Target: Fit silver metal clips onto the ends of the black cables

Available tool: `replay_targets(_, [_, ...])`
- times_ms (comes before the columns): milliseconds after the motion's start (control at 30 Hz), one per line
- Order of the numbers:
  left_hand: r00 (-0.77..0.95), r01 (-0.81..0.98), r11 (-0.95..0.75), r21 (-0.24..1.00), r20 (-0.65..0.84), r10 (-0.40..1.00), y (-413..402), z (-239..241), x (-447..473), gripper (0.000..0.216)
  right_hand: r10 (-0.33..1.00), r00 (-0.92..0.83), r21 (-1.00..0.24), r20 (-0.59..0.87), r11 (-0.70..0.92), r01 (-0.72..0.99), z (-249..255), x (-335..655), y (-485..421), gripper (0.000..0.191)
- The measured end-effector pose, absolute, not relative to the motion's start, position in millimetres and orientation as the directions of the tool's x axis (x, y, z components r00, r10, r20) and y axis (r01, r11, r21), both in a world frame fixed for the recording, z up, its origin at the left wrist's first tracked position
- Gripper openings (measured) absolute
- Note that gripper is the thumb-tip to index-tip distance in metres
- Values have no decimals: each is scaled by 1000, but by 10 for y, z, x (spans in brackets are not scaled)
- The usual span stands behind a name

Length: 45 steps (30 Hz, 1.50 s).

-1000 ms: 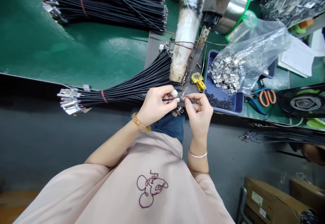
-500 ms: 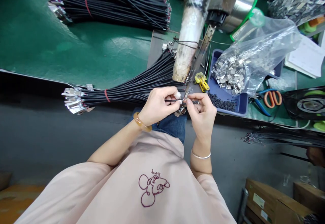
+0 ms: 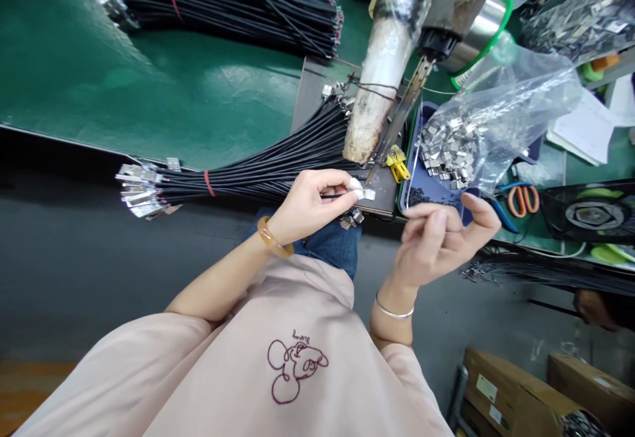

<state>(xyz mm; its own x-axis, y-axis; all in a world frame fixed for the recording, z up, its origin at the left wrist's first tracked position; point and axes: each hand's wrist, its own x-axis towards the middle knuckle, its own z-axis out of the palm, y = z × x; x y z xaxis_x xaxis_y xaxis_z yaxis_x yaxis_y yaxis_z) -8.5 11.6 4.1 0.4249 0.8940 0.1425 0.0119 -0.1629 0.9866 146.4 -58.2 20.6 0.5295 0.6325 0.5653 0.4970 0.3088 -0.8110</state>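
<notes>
My left hand [image 3: 320, 199] is closed, pinching a black cable between thumb and fingertips. A small silvery metal connector [image 3: 368, 194] sticks out past the fingertips at the cable's end. White covers wrap the fingertips. Beside and behind this hand lies a bundle of black cables [image 3: 258, 171], tied with a red band. My right hand [image 3: 439, 242] is raised over the table's front edge, some fingers curled and others stretched out. A thin solder wire [image 3: 415, 153] runs down to its fingertips. Above the left hand, a soldering iron [image 3: 404, 110] is mounted beside a white-wrapped tube [image 3: 374, 86].
A blue tray [image 3: 431, 192] holds small black pieces and a plastic bag of metal connectors [image 3: 449, 149]. Nearby are a yellow clip [image 3: 397, 164], orange-handled pliers [image 3: 523, 199] and a wire spool [image 3: 483, 34]. Another cable bundle [image 3: 238, 10] lies at the back. Cardboard boxes [image 3: 516, 391] stand below right.
My right hand has moved away from the connector, to the right and toward me, in front of the tray. My left hand still holds the cable. The view has shifted slightly.
</notes>
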Motion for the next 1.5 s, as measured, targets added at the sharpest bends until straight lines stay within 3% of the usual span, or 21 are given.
replay_targets(233, [381,-2,-102,995,95,920,88,72,-44,13,839,358,-824,410,173,539,104,1411,-591,3])
replay_targets(333, [363,7,-74,997,66,929,81,75,-23,13,889,306,-851,342,155,502,91,1424,-546,6])
replay_targets(767, [278,30,-99,995,87,957,99,94,40,11,913,242,-827,328,153,541,228,1463,-445,7])
replay_targets(1000, [339,17,-52,998,43,940,83,144,29,13,933,223,-869,281,149,471,253,1478,-497,11])
replay_targets(1167, [343,73,-117,991,85,935,61,132,26,14,933,179,-819,312,169,548,217,1512,-559,7])
replay_targets(1267, [365,103,-151,983,104,925,37,106,1,13,878,269,-771,396,158,617,250,1541,-612,2])
replay_targets(1400, [437,180,-242,954,143,888,8,80,-69,14,480,437,-611,761,304,730,421,1582,-671,5])
replay_targets(1467, [446,170,-290,942,189,875,5,70,-105,14,387,501,-618,774,293,729,508,1639,-683,3])
replay_targets(1500, [439,137,-292,946,206,874,8,65,-119,13,426,532,-658,732,240,714,533,1692,-684,7])
